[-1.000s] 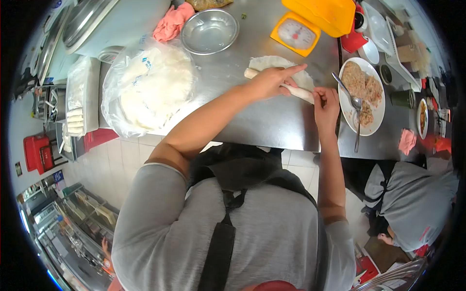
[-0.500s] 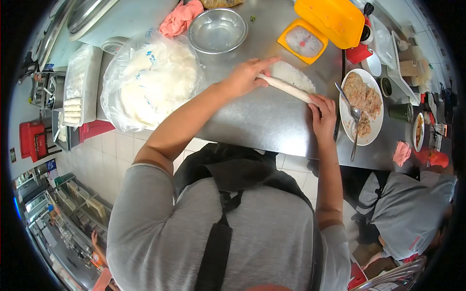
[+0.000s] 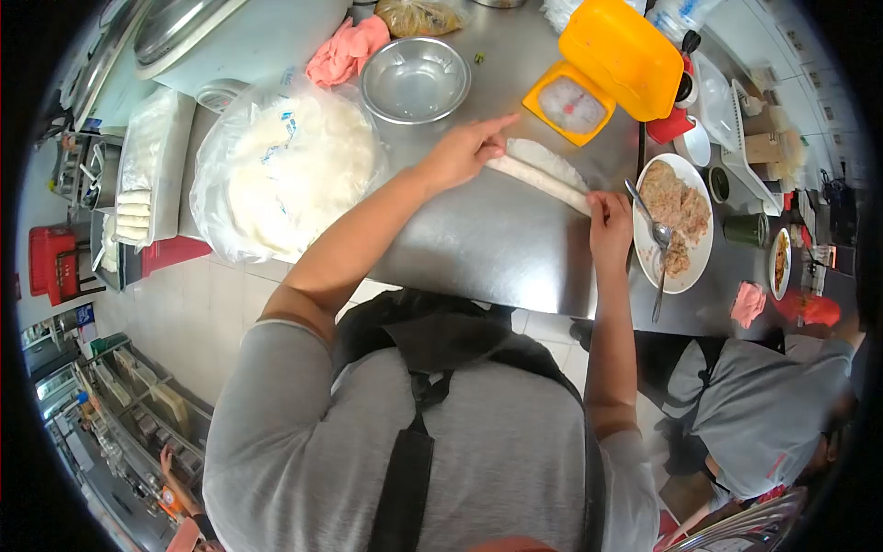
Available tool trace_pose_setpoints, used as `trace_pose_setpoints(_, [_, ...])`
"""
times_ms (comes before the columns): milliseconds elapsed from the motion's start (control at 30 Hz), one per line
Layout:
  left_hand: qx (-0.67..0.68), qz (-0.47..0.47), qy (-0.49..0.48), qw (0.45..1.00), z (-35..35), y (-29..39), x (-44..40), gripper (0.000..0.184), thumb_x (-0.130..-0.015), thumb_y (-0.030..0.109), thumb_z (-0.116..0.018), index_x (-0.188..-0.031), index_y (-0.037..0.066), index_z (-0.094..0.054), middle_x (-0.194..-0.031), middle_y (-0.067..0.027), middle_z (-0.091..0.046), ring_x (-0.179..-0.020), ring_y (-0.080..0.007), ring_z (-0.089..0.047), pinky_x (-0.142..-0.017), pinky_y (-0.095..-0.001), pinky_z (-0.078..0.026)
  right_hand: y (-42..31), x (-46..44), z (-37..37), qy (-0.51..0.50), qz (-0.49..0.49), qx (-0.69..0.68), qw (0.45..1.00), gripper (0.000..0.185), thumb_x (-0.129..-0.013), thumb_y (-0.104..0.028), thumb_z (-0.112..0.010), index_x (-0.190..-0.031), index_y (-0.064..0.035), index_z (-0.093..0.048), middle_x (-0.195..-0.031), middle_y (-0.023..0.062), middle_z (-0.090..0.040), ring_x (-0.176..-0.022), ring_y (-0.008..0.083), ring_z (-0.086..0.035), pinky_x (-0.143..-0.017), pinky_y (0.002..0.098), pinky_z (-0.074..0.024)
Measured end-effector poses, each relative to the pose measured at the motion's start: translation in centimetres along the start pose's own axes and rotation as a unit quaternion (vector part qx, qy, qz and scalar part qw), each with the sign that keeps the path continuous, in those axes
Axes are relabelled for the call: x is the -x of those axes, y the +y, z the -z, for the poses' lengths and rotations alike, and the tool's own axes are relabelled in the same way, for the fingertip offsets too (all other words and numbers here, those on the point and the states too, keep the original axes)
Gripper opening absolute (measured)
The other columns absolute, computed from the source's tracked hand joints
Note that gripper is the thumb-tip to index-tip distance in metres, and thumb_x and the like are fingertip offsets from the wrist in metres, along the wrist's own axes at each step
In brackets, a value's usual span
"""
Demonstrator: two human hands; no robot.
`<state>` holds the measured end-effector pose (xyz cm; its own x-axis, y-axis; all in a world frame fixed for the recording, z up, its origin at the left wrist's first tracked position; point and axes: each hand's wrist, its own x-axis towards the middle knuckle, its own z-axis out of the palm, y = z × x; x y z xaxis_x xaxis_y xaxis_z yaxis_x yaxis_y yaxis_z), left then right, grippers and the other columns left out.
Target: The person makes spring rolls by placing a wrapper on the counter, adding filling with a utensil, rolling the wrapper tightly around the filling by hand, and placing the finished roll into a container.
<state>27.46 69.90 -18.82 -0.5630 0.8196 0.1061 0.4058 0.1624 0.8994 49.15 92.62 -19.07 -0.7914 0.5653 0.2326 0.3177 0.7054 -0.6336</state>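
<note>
A thin white wrapper is partly rolled into a long, narrow roll (image 3: 539, 178) on the steel table. Its flat, half-round remainder (image 3: 547, 158) lies beyond the roll. My left hand (image 3: 464, 154) grips the roll's left end between thumb and fingers, its index finger stretched out past it. At the right end, my right hand (image 3: 611, 225) has its fingertips closed on the roll. Close to my right hand stands an oval white plate (image 3: 704, 235) of minced filling (image 3: 676, 198), with a spoon (image 3: 662, 241) lying across it.
To the left sits a clear plastic bag (image 3: 285, 175) of white wrappers, beside a tray (image 3: 152, 166) with several finished rolls. A metal bowl (image 3: 416, 81), a pink cloth (image 3: 348, 51) and a yellow scale (image 3: 570, 103) stand farther back. A co-worker (image 3: 763, 409) is at the right.
The roll is wound a little farther over, and less flat wrapper shows beyond it. Both hands still hold its ends. My view has shifted slightly.
</note>
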Motion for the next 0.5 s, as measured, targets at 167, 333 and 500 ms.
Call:
trace_pose_setpoints(167, [-0.176,-0.139,0.089,0.97,-0.2,0.2,-0.7,0.066,-0.086,0.0,-0.07,-0.148,0.019,-0.056,-0.107,-0.005,-0.073,-0.098,-0.029,-0.061,-0.092,-0.0424,-0.049,1.8,-1.5,-1.5,-0.001,0.013,0.01,1.0,0.008,-0.091,-0.008,-0.068,-0.097,-0.003,-0.071,-0.089,0.0147,-0.066,-0.082,0.0364,-0.063,-0.078,0.0457,-0.0503])
trace_pose_setpoints(333, [-0.118,-0.129,-0.026,0.984,-0.5,1.1,-0.1,0.079,-0.08,0.0,-0.076,-0.152,0.022,-0.05,-0.112,-0.0023,-0.074,-0.1,-0.03,-0.062,-0.095,-0.0422,-0.052,-0.8,0.1,-0.7,0.021,0.196,0.044,0.979,0.023,-0.085,-0.005,-0.075,-0.107,-0.0086,-0.072,-0.104,0.0112,-0.069,-0.102,0.0317,-0.061,-0.089,0.0437,-0.0459])
trace_pose_setpoints(500, [-0.018,-0.065,-0.066,0.996,0.1,0.2,-1.3,0.078,-0.085,0.004,-0.076,-0.154,0.023,-0.046,-0.114,-0.0022,-0.076,-0.108,-0.0277,-0.063,-0.096,-0.04,-0.052,0.0,0.5,0.0,0.005,0.197,0.077,0.977,0.034,-0.085,-0.01,-0.077,-0.118,-0.0127,-0.074,-0.112,0.007,-0.069,-0.103,0.0297,-0.06,-0.091,0.0417,-0.0446])
